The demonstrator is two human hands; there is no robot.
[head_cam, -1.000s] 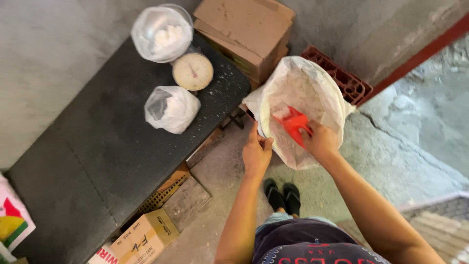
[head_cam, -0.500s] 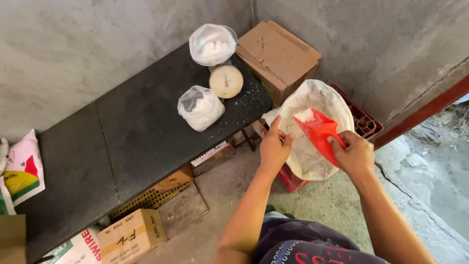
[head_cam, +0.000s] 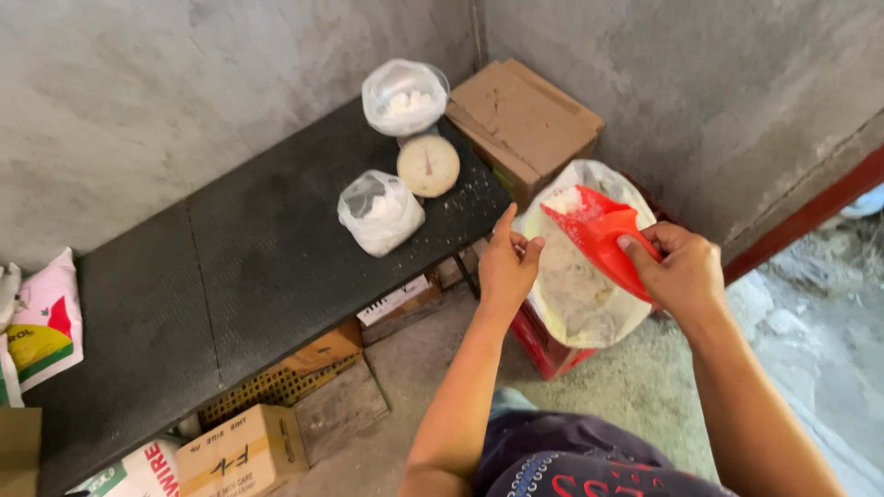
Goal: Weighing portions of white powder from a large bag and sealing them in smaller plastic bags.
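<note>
currently the left hand (head_cam: 505, 269) pinches the rim of the open plastic sack (head_cam: 589, 304) to keep its mouth spread; the sack rests on a red crate (head_cam: 543, 345) beside the black bench (head_cam: 230, 267). the right hand (head_cam: 681, 271), fingers wrapped around the handle, lifts a red scoop (head_cam: 599, 235) of white powder. the sack's base is hidden.

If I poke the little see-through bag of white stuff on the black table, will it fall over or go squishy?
The clear bag would probably dent, since its thin plastic looks soft and crinkled. It likely won't roll: it sits slumped and wide on the table. It may feel rather heavy for its size, being packed full of white lumps.
</note>
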